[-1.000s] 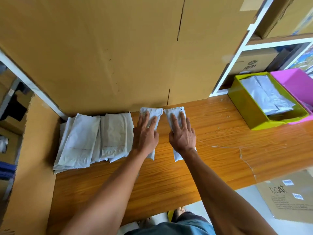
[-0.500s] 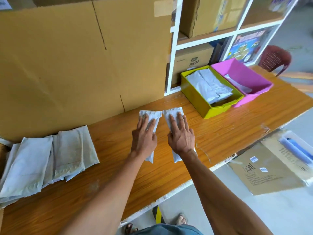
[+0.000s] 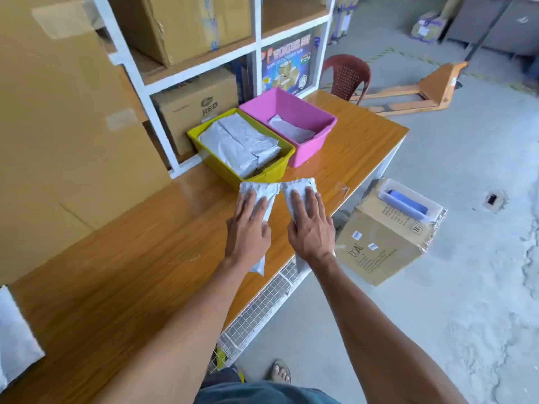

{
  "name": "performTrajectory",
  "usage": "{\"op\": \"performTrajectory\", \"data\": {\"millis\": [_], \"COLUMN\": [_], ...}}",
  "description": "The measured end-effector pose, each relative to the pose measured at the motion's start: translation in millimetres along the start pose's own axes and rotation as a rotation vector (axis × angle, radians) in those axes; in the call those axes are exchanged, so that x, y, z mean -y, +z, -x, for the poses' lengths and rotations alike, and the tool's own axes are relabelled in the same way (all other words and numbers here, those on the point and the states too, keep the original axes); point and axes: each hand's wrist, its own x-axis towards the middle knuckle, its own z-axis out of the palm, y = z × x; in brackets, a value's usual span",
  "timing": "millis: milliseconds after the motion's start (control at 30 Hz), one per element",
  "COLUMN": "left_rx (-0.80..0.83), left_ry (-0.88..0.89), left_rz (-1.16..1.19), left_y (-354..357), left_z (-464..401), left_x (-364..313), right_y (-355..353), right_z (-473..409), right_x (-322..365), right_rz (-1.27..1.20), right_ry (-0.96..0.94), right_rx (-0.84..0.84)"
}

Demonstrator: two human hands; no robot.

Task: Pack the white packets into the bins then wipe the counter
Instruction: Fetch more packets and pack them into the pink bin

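On the counter: two white packets lie side by side near its right end, each under one hand, their far ends just short of the yellow bin's near corner.
Left hand (image 3: pixel 248 231): flat on the left packet (image 3: pixel 260 196), fingers straight and spread, pressing it down, not curled round it.
Right hand (image 3: pixel 310 228): flat on the right packet (image 3: pixel 300 189), fingers likewise straight; the packet's near end juts out past the wrist at the counter's edge.
Why held so: palms laid flat suit sliding thin, slippery packets along the wood, I judge, and they keep the pair level and together.
Yellow bin (image 3: pixel 214 161): at 12 o'clock from the hands, already holding grey-white packets nearly to the rim.
Pink bin (image 3: pixel 303 112): touching the yellow bin at its 2 o'clock side, with one packet on its floor and much room left.
Spare packets (image 3: pixel 16 336): a corner of them shows at 8 o'clock, far down the counter (image 3: pixel 131 258), well apart from the hands.
Step in hand: bringing this pair to the bins; lifting them in comes next, and the pink bin looks the roomier choice.
Task progress: packing is partly done; wiping not yet begun, and no cloth is in sight.
Risk: the right packet sits close to the counter's edge and could slip off.
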Motion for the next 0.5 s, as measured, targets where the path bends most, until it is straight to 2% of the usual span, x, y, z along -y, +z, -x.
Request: {"op": "performTrajectory", "data": {"millis": [267, 500], "left_rx": [0.138, 0.194], "left_ry": [0.16, 0.209], "left_rz": [0.077, 0.162], "left_y": [79, 140], "left_z": [-47, -109], "left_x": [-80, -124], "right_y": [-22, -32], "right_z": [12, -22], "right_x": [-109, -181], "right_rz": [0.051, 0.076], "right_ry": [0.236, 0.315], "right_rx": [-0.037, -0.053]}}
